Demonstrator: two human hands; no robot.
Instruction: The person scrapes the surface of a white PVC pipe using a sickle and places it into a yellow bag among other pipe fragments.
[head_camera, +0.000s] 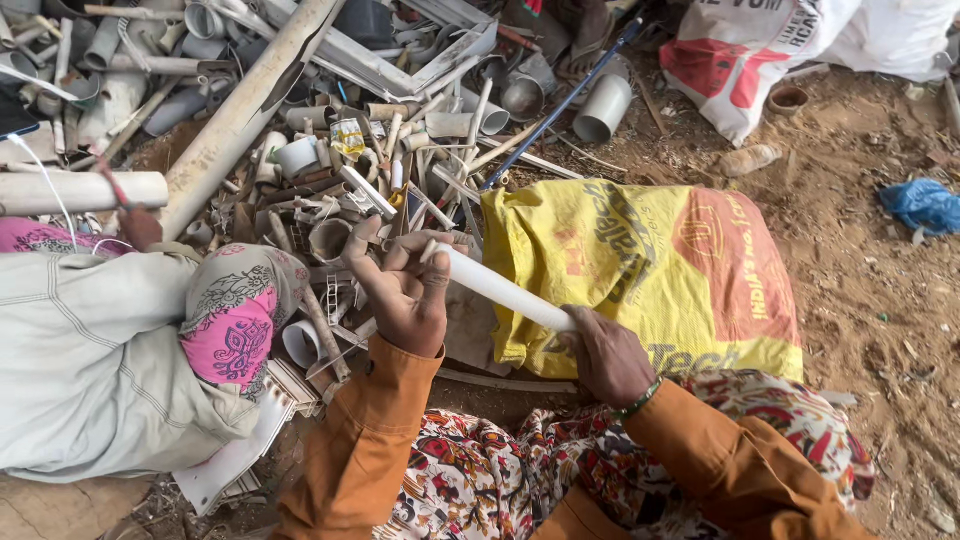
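A short white plastic pipe (497, 288) lies slanted between my two hands. My right hand (606, 355) grips its lower end, fist closed around it. My left hand (405, 285) is at the upper end, fingers curled about the pipe's tip, thumb against it. Both arms wear orange sleeves, and a green bangle sits on my right wrist. Below my hands is my lap in patterned red and white cloth.
A yellow woven sack (650, 270) lies just beyond my hands. A heap of white and grey pipe scraps (330, 110) fills the upper left. Another person (120, 340) in a pale shirt and pink headscarf crouches at left. A white sack (760, 50) and blue bag (922, 205) lie on dirt.
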